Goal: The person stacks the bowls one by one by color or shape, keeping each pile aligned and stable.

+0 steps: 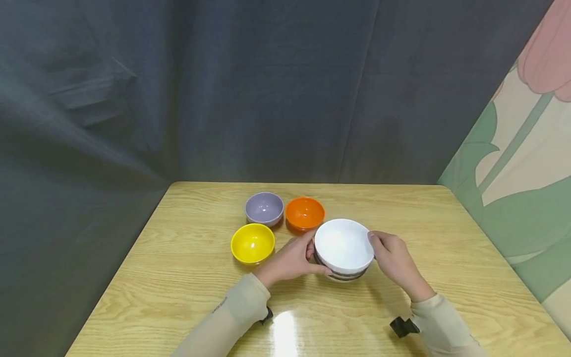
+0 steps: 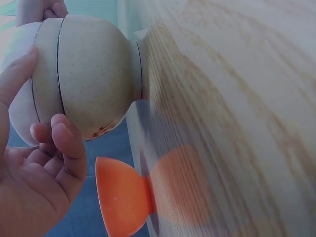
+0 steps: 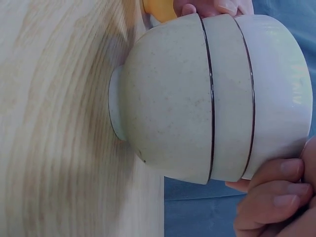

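A white bowl (image 1: 343, 244) sits nested on top of two cream bowls with dark rims, the lowest cream bowl (image 3: 168, 98) standing on its foot at the tabletop. My left hand (image 1: 292, 260) grips the stack from the left, thumb and fingertips against the sides near the dark rims. On the opposite side, my right hand (image 1: 394, 263) holds the white bowl by its edge, with the thumb at the rim and curled fingers beneath. Just behind my left hand is an orange bowl (image 1: 305, 213). The inside of the white bowl shows nothing in it.
A purple bowl (image 1: 264, 208) and a yellow bowl (image 1: 253, 243) stand left of the stack on the wooden table (image 1: 178, 277). Dark cloth (image 1: 276, 99) hangs behind and to the left, and a flower-patterned surface (image 1: 522, 198) borders the right side.
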### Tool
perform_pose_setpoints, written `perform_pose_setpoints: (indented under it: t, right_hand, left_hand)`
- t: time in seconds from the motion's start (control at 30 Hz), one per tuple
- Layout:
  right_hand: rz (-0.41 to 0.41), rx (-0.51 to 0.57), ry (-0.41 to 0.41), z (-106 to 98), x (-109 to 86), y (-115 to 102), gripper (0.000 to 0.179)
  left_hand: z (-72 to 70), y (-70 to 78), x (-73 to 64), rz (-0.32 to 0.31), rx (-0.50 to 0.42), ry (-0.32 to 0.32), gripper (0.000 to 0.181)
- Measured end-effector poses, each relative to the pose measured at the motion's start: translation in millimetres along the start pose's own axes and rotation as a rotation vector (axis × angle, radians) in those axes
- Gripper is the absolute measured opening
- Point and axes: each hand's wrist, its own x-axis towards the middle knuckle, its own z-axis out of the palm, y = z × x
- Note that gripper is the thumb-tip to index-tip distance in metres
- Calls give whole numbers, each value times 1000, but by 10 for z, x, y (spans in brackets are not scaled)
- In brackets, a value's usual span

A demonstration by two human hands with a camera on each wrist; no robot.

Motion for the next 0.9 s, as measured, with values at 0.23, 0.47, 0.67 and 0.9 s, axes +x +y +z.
perform_pose_setpoints:
  t: [0.23,0.47,0.67,0.9]
  right_hand:
    - [6,4,-10,12,-5,13,49]
    - [2,4,12,44,-29,38,50]
    - [33,15,4,40,-33,30,51]
    - [52,-5,-3,30,-3,14,54]
  left_hand:
    - [-2,-6,3,-3,6,-6,82]
    - [-7,12,-5,-5,15,-7,85]
    - [-46,61,-28,-32,19,-34,89]
    - [-109,199,1,-200,96,6,76]
